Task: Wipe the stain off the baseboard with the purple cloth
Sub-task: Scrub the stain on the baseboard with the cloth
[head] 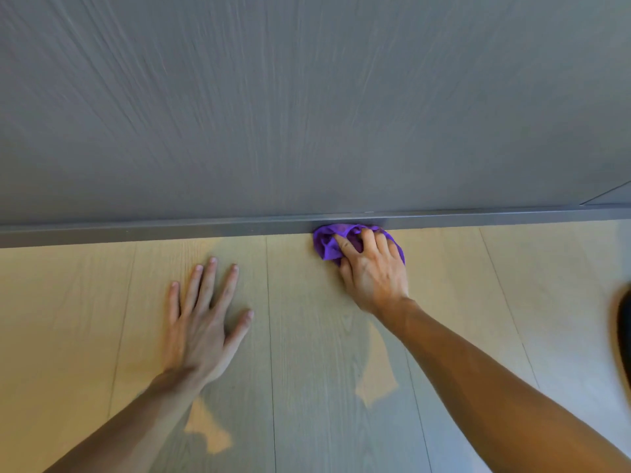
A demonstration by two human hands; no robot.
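Note:
A dark grey baseboard (205,228) runs across the view where the wall meets the floor. My right hand (370,271) grips a bunched purple cloth (326,242) and presses it against the baseboard's lower edge, right of centre. The cloth covers that stretch of the baseboard, so no stain shows. A small pale mark (368,212) sits on the baseboard's top edge just above the cloth. My left hand (201,315) lies flat on the floor with fingers spread, well left of the cloth and a short way in front of the baseboard.
A grey wood-grain wall panel (307,97) fills the upper half. Light wooden floor planks (300,370) stretch below. A seam in the wall shows at the far right (607,194). A dark blurred object (625,336) sits at the right edge.

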